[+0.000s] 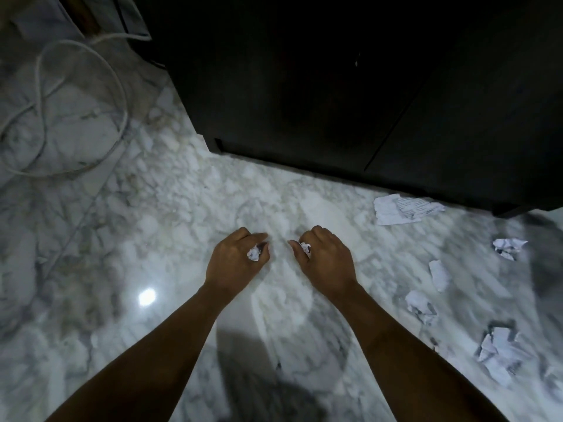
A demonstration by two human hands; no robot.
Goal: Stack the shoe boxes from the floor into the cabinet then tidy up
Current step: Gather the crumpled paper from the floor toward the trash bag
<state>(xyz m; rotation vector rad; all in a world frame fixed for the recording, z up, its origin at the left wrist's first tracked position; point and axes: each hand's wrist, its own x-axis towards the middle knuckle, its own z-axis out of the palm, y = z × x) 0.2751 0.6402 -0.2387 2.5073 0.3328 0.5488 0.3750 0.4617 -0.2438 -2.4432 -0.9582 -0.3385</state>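
Both of my hands hover low over the white marble floor (170, 214) in front of the black cabinet (304, 86), whose doors look closed. My left hand (234, 258) grips a small crumpled paper scrap (253, 254) in its curled fingers. My right hand (327, 258) holds another crumpled scrap (305, 248) the same way. More scraps lie on the floor to the right: a flat printed sheet (402, 208) by the cabinet's base, a ball (508, 247), a strip (438, 275) and larger crumpled pieces (422, 306) (499, 354). No shoe box is in view.
A looped white cable (122, 99) lies on the floor at the upper left, beside grey cloth (36, 19) in the corner. A bright light reflection (147, 296) shows on the marble left of my left forearm.
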